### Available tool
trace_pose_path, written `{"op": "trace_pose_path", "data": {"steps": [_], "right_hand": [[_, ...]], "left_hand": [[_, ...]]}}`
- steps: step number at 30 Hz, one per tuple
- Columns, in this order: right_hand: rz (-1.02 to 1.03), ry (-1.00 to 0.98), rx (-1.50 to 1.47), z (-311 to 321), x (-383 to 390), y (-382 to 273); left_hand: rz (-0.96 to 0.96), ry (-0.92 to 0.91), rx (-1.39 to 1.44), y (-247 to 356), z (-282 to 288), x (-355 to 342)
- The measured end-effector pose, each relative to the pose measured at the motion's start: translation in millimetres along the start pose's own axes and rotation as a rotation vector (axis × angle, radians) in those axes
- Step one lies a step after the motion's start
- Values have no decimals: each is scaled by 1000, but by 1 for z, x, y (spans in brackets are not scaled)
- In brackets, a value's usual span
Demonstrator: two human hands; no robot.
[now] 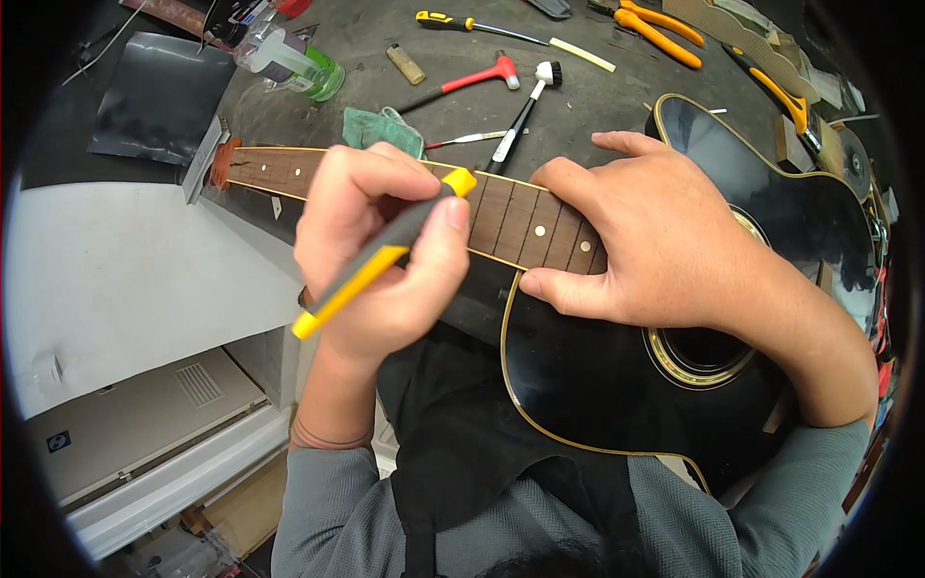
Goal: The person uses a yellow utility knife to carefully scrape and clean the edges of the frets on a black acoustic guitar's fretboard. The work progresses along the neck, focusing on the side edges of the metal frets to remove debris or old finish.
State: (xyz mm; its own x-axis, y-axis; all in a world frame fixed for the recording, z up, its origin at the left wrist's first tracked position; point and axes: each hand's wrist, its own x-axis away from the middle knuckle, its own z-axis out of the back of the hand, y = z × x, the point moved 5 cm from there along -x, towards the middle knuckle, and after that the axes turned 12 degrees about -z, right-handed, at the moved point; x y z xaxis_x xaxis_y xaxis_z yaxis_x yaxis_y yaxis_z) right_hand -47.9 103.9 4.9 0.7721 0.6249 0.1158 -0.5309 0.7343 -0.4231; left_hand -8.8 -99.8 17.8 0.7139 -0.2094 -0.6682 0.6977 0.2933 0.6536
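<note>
A black acoustic guitar [568,380] with pale edge binding lies with its neck to the left. Pinched like a pen, a slim yellow-and-grey hand tool [362,276] slants over the fretboard [499,222] in my left hand [385,313]; its working tip is not visible, so I cannot tell its exact kind. My right hand [665,231] lies across the fretboard where it meets the body. Its thumb presses the near edge and its index finger the far one, gripping the neck, while another finger stretches away over the body. No strings show on the fretboard.
Beyond the neck lie a green cloth [381,127], a red-headed hammer [472,79], a black-and-white brush [525,116], a yellow-handled screwdriver [448,20] and orange pliers [660,34]. A bottle of green liquid [303,65] stands at far left. The headstock end meets a grey support [204,164].
</note>
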Motion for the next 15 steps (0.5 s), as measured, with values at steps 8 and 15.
{"op": "trace_pose_path", "data": {"steps": [8,15], "right_hand": [[-22,-22,2,0,0,2],[-6,8,-7,-1,0,2]], "left_hand": [[-163,-44,-252,3,-11,-2],[-176,-47,-270,2,-12,-2]]}}
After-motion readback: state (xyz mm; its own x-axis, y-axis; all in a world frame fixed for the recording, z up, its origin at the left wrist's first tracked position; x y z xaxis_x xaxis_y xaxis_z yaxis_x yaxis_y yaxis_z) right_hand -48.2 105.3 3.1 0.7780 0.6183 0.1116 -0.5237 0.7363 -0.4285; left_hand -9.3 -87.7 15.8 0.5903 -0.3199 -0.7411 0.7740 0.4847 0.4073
